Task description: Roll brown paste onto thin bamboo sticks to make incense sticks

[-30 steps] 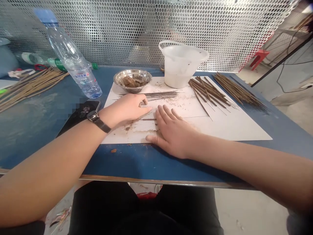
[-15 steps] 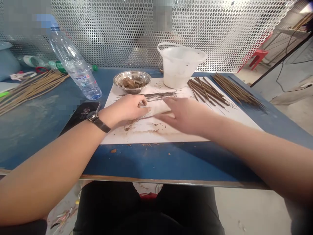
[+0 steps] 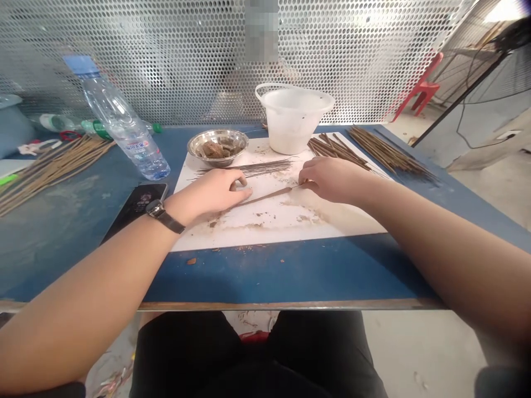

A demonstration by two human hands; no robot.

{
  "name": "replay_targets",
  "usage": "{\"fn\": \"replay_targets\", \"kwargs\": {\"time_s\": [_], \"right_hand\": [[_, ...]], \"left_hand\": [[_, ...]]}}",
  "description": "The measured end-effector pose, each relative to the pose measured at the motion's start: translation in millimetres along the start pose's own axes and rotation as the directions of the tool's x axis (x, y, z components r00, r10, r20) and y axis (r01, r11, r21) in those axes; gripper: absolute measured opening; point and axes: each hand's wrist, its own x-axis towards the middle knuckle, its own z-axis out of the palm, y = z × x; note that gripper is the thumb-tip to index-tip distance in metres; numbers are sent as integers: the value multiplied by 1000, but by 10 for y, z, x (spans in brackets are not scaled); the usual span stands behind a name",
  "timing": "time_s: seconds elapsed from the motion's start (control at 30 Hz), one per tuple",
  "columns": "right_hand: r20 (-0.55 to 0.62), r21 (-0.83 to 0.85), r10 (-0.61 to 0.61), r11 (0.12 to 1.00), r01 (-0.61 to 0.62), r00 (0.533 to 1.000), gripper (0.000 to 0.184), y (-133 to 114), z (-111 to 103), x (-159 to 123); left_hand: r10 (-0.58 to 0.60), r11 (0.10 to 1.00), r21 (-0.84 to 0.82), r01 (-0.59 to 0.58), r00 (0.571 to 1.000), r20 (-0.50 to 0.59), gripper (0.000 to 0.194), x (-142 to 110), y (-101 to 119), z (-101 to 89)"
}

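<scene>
A slim stick coated in brown paste lies slanted across the white paper sheet. My right hand pinches its thin far end between fingertips. My left hand rests on the paper with curled fingers, close to the stick's thicker near end. Whatever those fingers may hold is hidden. Beyond it lies a flat bunch of thin dark sticks. A steel bowl holding brown paste lumps stands at the paper's far edge.
A white plastic bucket stands behind the paper. Bundles of brown sticks lie right of it, with more at the far left. A water bottle and phone sit on the blue table before a perforated metal screen.
My right hand has lifted from flat on the paper, moved right and taken the coated stick's far end. My left hand has barely moved. The whole view has shifted slightly.
</scene>
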Motion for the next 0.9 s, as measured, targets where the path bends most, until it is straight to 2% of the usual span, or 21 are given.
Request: {"fn": "replay_targets", "kwargs": {"time_s": [0.13,0.23,0.37,0.5,0.7,0.8,0.87,0.9], "right_hand": [[123,3,-9,1000,9,992,33,-126,-151,-41],[142,43,-39,999,33,989,33,-335,-235,-62],[149,24,-41,999,38,988,30,-596,-224,-71],[131,9,-50,999,49,990,32,-691,-134,-55],[12,87,-94,992,93,995,29,-731,-36,-38],[-144,302,55,953,-9,988,30,-730,-34,-30],[-182,563,235,821,-95,955,45,-716,-54,-9],[-157,699,313,705,-119,937,53,-713,-69,7]], "left_hand": [[3,1000,15,-3,1000,-8,50,0,-12,-8],[9,1000,5,-9,1000,15,48,-7,-11,-11],[21,1000,4,-21,1000,19,43,-19,13,-13],[53,998,21,-53,998,13,42,-18,24,-9],[68,997,25,-68,998,4,40,4,-4,-2],[76,997,9,-76,996,-35,39,-2,15,-9],[114,993,-6,-115,989,-90,35,-16,48,-4],[144,989,-15,-147,981,-128,32,-25,68,6]]}}
